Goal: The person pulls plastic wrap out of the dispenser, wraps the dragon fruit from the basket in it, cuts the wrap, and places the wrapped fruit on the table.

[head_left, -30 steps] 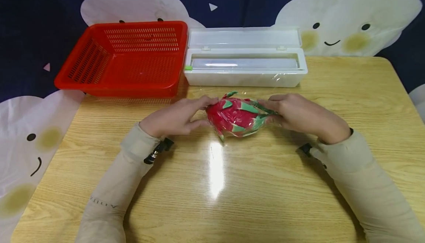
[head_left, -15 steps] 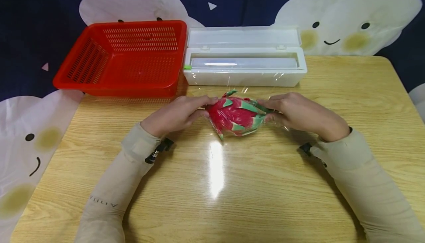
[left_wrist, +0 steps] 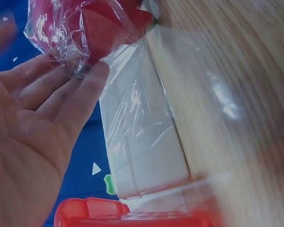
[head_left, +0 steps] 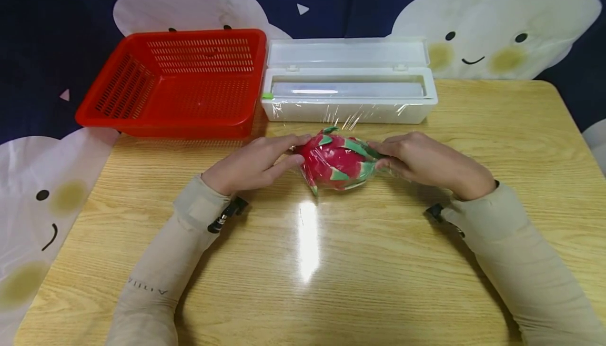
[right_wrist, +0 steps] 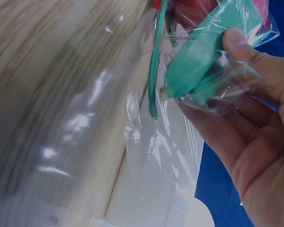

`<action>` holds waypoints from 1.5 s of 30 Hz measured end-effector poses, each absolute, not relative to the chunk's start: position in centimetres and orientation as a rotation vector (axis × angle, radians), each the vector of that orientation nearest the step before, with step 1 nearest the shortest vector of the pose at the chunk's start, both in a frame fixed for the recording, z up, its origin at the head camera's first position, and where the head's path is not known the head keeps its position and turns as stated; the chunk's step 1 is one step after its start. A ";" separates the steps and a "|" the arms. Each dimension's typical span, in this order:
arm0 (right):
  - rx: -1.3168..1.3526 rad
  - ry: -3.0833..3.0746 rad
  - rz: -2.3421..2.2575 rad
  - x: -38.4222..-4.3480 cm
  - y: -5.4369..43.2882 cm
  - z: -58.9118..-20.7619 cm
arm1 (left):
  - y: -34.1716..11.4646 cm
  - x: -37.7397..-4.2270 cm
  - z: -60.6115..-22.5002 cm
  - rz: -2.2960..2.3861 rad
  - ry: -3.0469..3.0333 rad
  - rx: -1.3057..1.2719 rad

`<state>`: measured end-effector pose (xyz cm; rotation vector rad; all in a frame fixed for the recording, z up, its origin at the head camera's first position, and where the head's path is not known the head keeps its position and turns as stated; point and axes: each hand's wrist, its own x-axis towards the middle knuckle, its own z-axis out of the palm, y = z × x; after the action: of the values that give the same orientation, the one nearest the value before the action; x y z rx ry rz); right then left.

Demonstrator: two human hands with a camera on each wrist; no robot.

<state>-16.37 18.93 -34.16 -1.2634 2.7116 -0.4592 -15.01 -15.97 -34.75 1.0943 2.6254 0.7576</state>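
A red dragon fruit (head_left: 333, 159) with green scales is covered in clear plastic wrap (right_wrist: 156, 156). My left hand (head_left: 258, 164) grips its left end, thumb toward me and fingers on the far side. At the right end, my right hand (head_left: 423, 162) pinches the green tips through the film, as the right wrist view shows with the green scales (right_wrist: 194, 71) between thumb and fingers. The film stretches from the fruit back to a white wrap dispenser (head_left: 350, 110), whose lid (head_left: 347, 53) stands raised above the roll (head_left: 347, 90).
A red plastic basket (head_left: 163, 130) with slotted walls stands at the back left, beside the dispenser. A green slider (head_left: 268, 95) sits at the dispenser's left end. All of this rests on a wooden table (head_left: 369, 277) in front of a cloud-patterned cloth (head_left: 492, 14).
The dragon fruit has shifted slightly away from me and turned a little between my hands. Creases in the film near the dispenser have become more marked. The basket and dispenser have not moved.
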 end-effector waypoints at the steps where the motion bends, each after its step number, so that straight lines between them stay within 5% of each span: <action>1: -1.265 2.713 -0.459 -16.4 19.0 -34.2 | -15.9 -15.0 -34.8 0.758 2.620 1.089; 26: -1.246 2.704 -0.528 -16.9 19.1 -35.0 | -16.0 -15.3 -35.7 0.819 2.727 1.273; 45: -1.237 2.680 -0.579 -17.2 19.3 -35.5 | -15.7 -15.0 -35.2 0.784 2.740 1.186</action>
<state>-17.18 19.27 -35.46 -1.2369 2.6799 -0.5792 -15.04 -15.67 -35.21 1.1864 2.7398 0.7841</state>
